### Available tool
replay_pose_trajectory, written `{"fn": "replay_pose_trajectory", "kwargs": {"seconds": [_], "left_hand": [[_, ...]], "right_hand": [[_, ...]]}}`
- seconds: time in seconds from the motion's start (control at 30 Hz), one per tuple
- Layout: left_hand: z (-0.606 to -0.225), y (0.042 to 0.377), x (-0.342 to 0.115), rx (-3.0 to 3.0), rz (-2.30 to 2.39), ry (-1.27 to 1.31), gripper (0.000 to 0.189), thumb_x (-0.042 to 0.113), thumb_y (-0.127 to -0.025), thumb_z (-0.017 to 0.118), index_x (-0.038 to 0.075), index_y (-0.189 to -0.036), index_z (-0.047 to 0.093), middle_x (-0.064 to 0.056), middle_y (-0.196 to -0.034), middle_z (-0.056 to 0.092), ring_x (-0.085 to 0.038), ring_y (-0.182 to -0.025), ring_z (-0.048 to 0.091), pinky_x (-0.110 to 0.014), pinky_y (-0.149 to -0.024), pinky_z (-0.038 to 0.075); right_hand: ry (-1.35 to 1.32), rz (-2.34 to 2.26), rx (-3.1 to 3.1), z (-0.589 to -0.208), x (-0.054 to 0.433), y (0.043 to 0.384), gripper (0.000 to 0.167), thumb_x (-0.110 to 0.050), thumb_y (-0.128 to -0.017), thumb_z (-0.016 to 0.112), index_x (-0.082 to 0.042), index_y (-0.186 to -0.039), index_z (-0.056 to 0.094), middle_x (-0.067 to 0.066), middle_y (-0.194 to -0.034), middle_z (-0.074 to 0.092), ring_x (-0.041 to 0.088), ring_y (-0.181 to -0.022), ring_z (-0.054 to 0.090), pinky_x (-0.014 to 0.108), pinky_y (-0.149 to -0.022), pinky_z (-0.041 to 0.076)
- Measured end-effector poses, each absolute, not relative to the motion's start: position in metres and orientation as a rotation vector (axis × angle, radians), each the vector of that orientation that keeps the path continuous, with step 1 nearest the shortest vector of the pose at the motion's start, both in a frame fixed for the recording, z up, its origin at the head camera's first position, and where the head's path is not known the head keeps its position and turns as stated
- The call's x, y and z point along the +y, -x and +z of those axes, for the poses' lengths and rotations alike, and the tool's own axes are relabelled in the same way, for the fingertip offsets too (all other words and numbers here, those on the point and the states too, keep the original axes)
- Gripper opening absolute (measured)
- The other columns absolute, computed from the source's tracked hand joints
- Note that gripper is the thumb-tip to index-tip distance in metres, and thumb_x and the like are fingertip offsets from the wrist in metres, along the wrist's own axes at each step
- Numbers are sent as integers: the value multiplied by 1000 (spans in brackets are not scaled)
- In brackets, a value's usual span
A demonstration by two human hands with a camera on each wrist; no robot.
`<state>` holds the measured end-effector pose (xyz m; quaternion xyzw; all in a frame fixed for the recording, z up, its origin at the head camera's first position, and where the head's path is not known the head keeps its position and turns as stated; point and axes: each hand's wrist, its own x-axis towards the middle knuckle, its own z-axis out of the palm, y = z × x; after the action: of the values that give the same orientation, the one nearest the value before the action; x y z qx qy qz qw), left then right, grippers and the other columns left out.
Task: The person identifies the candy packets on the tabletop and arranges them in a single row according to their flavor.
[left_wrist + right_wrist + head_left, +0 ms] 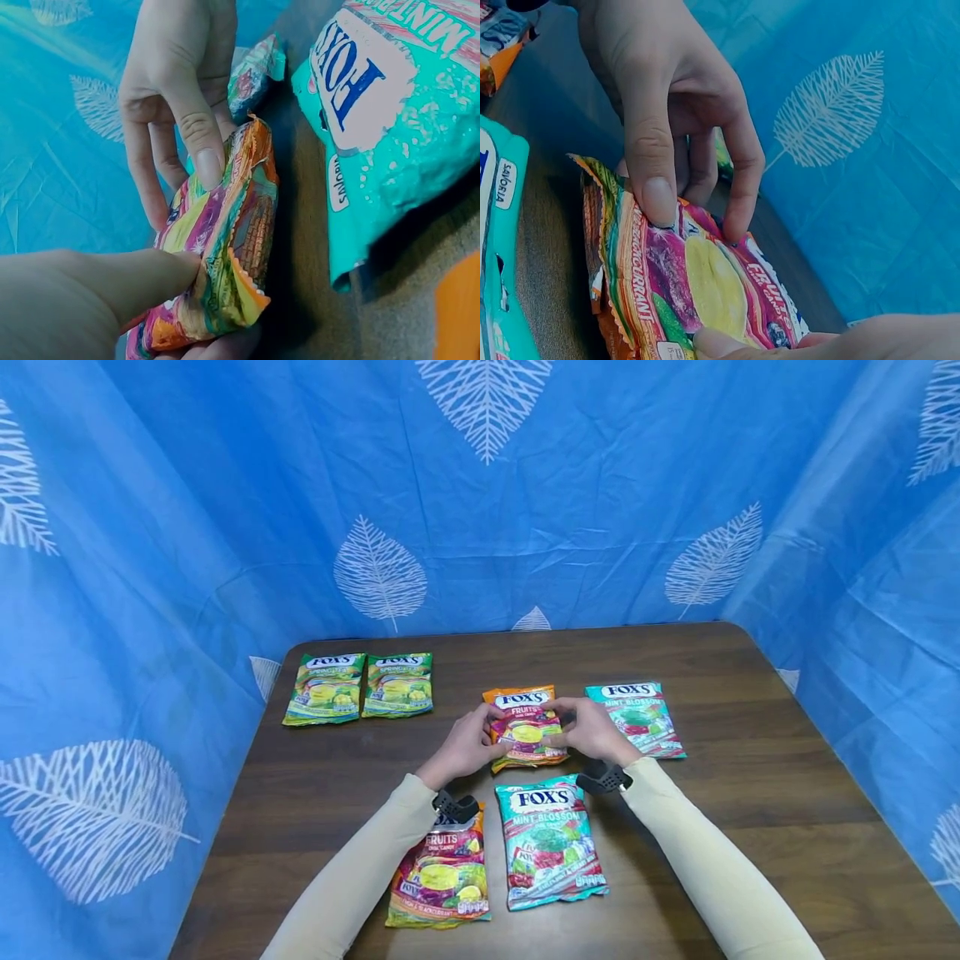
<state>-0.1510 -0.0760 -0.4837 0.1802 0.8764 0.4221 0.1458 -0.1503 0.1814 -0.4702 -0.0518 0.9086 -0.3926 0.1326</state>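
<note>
Your left hand (467, 745) and right hand (594, 728) are both clamped on the orange Fruits bag (527, 735), one at each side edge; thumbs press its front face. The bag is mid-table, toward the far half, label facing up and readable from your side; can't tell whether its underside touches the wooden table (720, 693). The near mint bag (551, 843) lies flat just on your side of it. The far mint bag (645, 722) is just past your right hand, which covers part of its left edge in the head view. Second Fruits bag (442, 877) is to the left of the near mint bag, partly hidden by your left forearm and black wrist strap (456, 808). Two green Spring Tea bags (325, 692) sit side by side at the far left corner. Blue curtain (562, 585) with white leaf prints behind the table.
</note>
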Motion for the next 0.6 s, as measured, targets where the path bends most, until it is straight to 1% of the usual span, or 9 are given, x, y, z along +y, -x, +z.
{"fn": "replay_pose_trajectory", "kwargs": {"seconds": [0.1,0.27,0.37,0.5,0.6], "left_hand": [[-481,153,-76,2532,1221,-529,52,16,-100,83,3,-143,56,-11,-113,61,-20,-89,58,-27,-74,54],[-478,157,-79,2553,1228,-519,52,14,-98,85,2,-142,60,-12,-115,60,-22,-91,59,-27,-73,55],[-477,162,-82,2570,1228,-513,52,15,-98,86,2,-142,61,-12,-116,60,-22,-91,59,-27,-73,55],[-473,171,-87,2594,1233,-498,51,15,-99,84,3,-144,62,-12,-113,59,-22,-89,59,-27,-70,54],[-470,177,-92,2604,1240,-493,51,14,-100,83,4,-145,62,-12,-113,58,-23,-88,58,-27,-68,52]], "right_hand": [[141,-1121,2651,-467,179,153,59,-18,-94,90,-13,-149,68,20,-139,65,28,-95,70,42,-84,61],[157,-1132,2665,-465,174,156,59,-17,-94,90,-11,-148,68,20,-140,67,27,-93,73,42,-84,63],[180,-1154,2669,-462,171,160,59,-15,-94,90,-8,-148,68,21,-140,67,29,-96,75,44,-85,64],[189,-1185,2682,-457,164,166,59,-14,-93,91,-8,-147,68,20,-137,68,32,-102,74,46,-88,63],[192,-1197,2699,-453,159,171,60,-14,-92,92,-8,-147,68,19,-137,68,33,-104,74,46,-89,63]]}}
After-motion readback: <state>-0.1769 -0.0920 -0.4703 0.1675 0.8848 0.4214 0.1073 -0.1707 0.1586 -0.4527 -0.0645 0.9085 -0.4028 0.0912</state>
